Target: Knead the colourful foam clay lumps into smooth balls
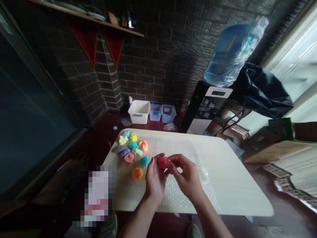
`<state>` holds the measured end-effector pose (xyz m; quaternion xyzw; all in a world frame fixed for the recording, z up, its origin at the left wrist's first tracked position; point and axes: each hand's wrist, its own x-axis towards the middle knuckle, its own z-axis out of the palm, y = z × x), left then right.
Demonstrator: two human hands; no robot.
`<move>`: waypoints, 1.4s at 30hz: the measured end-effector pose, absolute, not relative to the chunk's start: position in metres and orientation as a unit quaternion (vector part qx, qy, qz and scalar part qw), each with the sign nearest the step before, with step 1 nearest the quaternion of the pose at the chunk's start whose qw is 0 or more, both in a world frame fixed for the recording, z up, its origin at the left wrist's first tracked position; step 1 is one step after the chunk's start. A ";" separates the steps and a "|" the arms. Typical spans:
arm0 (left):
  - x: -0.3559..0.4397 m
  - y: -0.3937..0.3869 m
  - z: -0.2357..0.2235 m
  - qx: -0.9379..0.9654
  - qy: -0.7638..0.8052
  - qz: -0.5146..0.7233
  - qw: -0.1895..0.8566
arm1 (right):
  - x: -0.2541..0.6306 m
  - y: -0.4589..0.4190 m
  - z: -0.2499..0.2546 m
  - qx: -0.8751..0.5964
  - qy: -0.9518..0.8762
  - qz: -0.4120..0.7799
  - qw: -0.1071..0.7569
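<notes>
A lump of red modelling clay [162, 162] is held between my two hands above the table. My left hand [155, 177] cups it from the left, with the fingers curled behind and under it. On the other side, my right hand [184, 170] pinches the lump's right edge between thumb and fingers. Left of my hands lie a teal clay lump [144, 161] and an orange clay lump [137, 173]. Several more coloured lumps, among them a yellow one [133, 137], a purple one [125, 152] and a coral one [143, 145], are grouped at the table's far left.
Bubble wrap [178, 195] covers part of the pale table [237, 185]. Beyond it, a white basket [139, 114] and two clear bins [168, 114] stand on the floor by the brick wall. A water dispenser [208, 109] with a large bottle stands behind the table.
</notes>
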<state>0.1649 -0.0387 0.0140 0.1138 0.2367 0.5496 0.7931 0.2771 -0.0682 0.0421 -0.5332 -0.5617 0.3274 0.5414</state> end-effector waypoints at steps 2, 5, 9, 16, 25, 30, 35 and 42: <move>0.172 -0.041 0.015 0.112 0.219 0.538 0.806 | 0.283 -0.071 0.041 -0.559 -0.561 0.304 0.529; 0.177 -0.043 0.017 0.137 0.191 0.528 0.816 | 0.291 -0.072 0.040 -0.572 -0.521 0.298 0.559; 0.175 -0.044 0.023 0.189 0.177 0.528 0.809 | 0.296 -0.072 0.037 -0.540 -0.508 0.331 0.584; 0.166 -0.042 0.018 0.255 0.216 0.523 0.784 | 0.300 -0.072 0.037 -0.568 -0.588 0.254 0.517; 0.142 -0.042 0.002 0.291 0.288 0.516 0.753 | 0.277 -0.078 0.031 -0.541 -0.721 0.166 0.401; 0.128 -0.044 -0.007 0.325 0.350 0.515 0.712 | 0.263 -0.080 0.028 -0.534 -0.747 0.139 0.371; 0.121 -0.042 -0.005 0.298 0.340 0.525 0.722 | 0.254 -0.073 0.024 -0.521 -0.671 0.249 0.466; 0.124 -0.038 -0.001 0.311 0.315 0.503 0.743 | 0.254 -0.069 0.014 -0.539 -0.510 0.399 0.538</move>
